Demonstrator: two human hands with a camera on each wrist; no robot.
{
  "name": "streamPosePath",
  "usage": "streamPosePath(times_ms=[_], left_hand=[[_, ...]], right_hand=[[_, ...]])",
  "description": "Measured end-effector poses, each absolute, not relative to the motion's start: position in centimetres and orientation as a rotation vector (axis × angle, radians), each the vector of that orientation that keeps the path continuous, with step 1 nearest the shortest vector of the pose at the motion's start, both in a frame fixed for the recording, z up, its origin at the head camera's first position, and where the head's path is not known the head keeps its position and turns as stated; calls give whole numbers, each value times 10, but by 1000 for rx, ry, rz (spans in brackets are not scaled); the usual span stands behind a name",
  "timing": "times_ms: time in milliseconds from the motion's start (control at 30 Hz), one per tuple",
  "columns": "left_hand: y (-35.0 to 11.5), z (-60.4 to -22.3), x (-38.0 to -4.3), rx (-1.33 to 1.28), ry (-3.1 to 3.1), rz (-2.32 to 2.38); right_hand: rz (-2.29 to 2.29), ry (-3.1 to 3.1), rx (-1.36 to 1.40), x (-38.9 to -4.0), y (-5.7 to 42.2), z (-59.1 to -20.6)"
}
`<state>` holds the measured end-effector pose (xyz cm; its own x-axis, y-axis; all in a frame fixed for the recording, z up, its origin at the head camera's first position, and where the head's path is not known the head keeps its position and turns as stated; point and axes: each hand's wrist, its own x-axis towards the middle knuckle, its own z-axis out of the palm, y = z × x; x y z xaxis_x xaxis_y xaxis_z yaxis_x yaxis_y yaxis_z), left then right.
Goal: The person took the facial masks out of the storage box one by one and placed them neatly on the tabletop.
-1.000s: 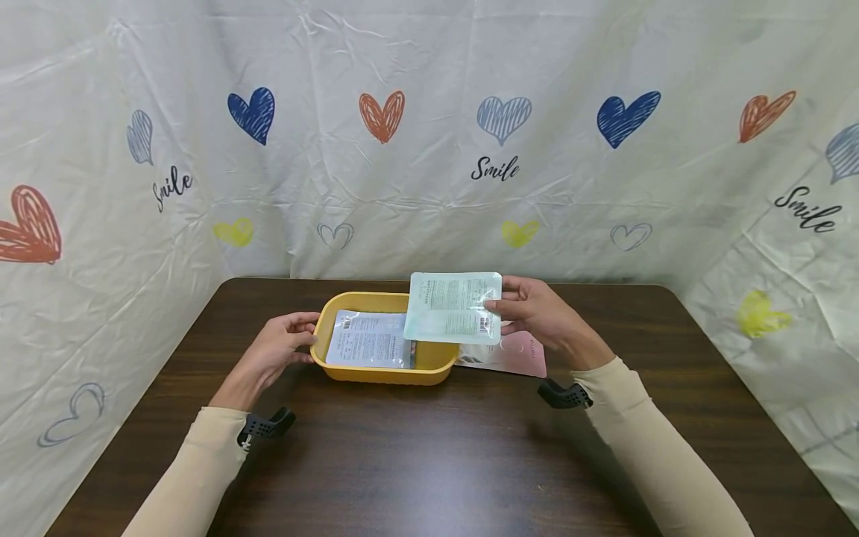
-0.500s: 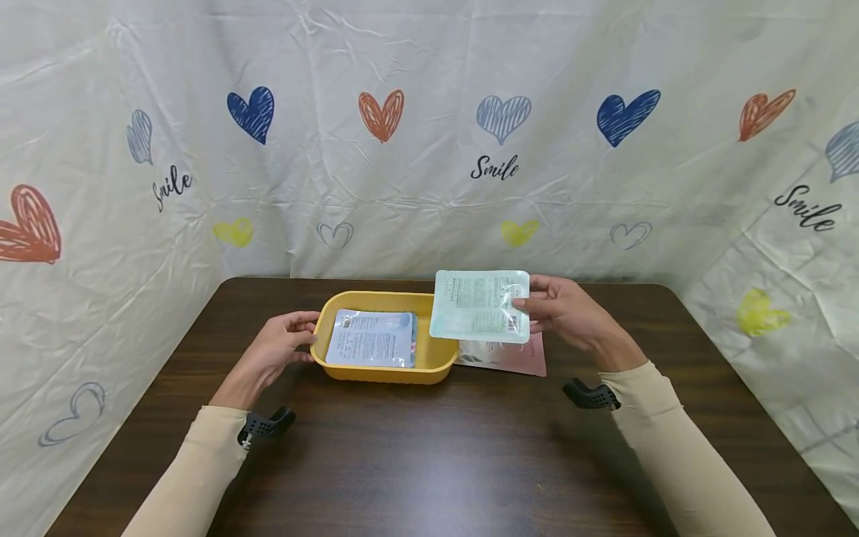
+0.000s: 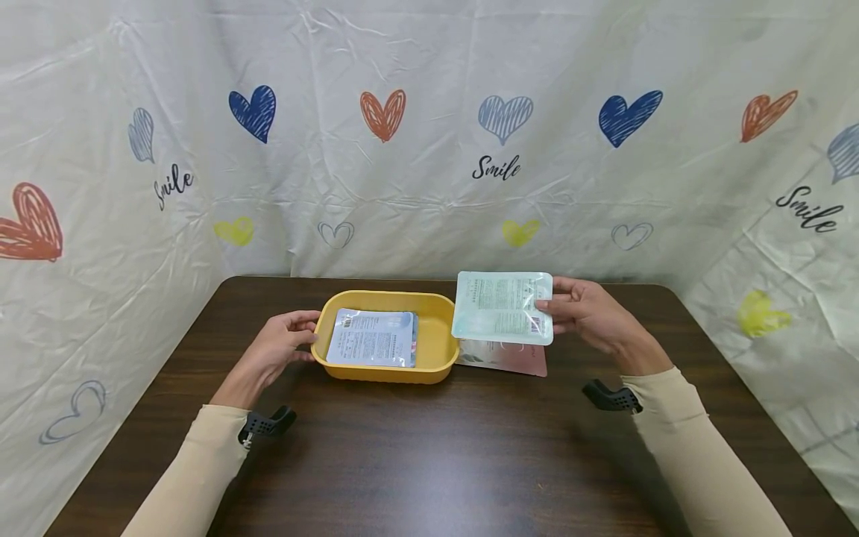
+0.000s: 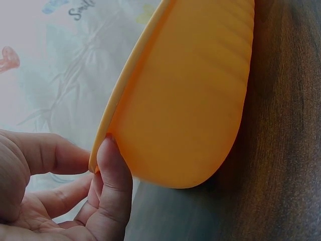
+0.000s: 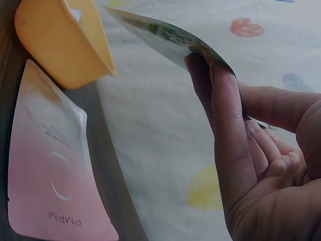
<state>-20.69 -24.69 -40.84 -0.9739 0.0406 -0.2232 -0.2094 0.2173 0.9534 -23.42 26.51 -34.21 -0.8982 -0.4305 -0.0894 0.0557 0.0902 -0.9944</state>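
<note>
My left hand [image 3: 278,347] pinches the left end of a yellow plastic basket [image 3: 439,321] by its rim; the left wrist view shows thumb and fingers on either side of the rim [image 4: 118,93]. Inside, toward the left, lies a pale blue printed sachet [image 3: 371,339], with a strip of another packet peeking out at its right edge. My right hand [image 3: 593,321] pinches the right edge of a mint-green flat sachet [image 3: 503,307], held raised just right of the basket. Below it, a pink sachet [image 3: 510,359] lies on the table, partly covered in the head view but mostly visible in the right wrist view [image 5: 55,165].
All of this is on a dark brown wooden table [image 3: 429,455]. A white cloth [image 3: 429,186] printed with hearts and "Smile" hangs behind the far edge and along both sides. Black straps [image 3: 268,424] sit around both wrists.
My right hand has carried the mint-green sachet rightward, from over the basket's right half to beyond its right end. The left hand and the basket have stayed in place.
</note>
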Motion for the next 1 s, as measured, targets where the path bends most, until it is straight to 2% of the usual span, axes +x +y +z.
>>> streamPosePath(times_ms=[1000], left_hand=[[-246, -408, -207, -158, 2300, 1833]], right_hand=[[-1928, 1956, -363, -228, 349, -359]])
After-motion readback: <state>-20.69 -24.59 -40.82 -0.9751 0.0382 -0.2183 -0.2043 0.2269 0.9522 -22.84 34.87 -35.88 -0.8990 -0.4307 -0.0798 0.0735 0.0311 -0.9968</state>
